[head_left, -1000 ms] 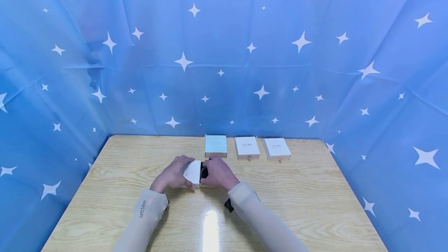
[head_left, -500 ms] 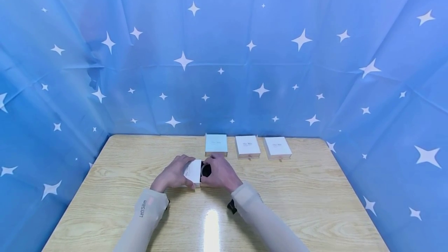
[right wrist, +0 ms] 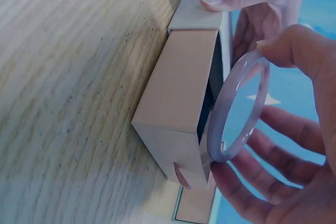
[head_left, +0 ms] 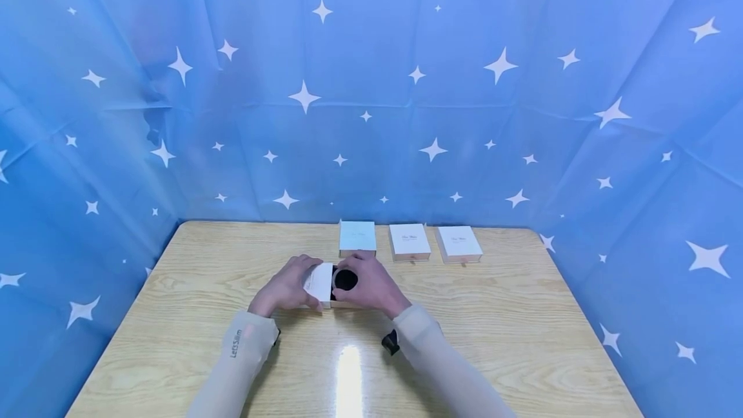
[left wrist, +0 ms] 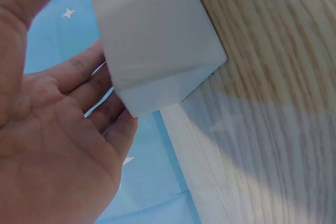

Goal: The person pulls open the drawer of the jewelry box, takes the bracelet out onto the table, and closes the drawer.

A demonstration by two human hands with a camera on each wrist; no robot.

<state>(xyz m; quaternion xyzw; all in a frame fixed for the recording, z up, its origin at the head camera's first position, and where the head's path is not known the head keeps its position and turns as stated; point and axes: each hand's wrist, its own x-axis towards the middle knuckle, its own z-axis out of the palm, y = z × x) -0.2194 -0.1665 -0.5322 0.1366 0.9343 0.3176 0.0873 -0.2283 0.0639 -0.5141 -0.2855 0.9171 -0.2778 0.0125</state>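
Note:
In the head view, my left hand (head_left: 287, 286) grips the white sleeve (head_left: 318, 281) of a small drawer box on the table. The left wrist view shows the sleeve's white end (left wrist: 157, 24) between thumb and fingers. To its right, my right hand (head_left: 374, 286) holds a translucent pale lavender bangle (right wrist: 221, 111), thumb on its upper edge and fingers at its lower edge. The bangle stands tilted at the opening of the pulled-out drawer (right wrist: 176, 82), whose inside is dark. A small ribbon tab (right wrist: 181, 176) sticks out from the drawer's front.
Behind my hands, a pale blue box (head_left: 357, 235) and two white boxes, one in the middle (head_left: 409, 241) and one at the right (head_left: 459, 244), line the back of the wooden table (head_left: 522, 328). A blue starred curtain (head_left: 371, 82) encloses the table.
My right hand has shifted slightly right, and more of the round dark opening shows beside its thumb. My left hand keeps its hold on the sleeve.

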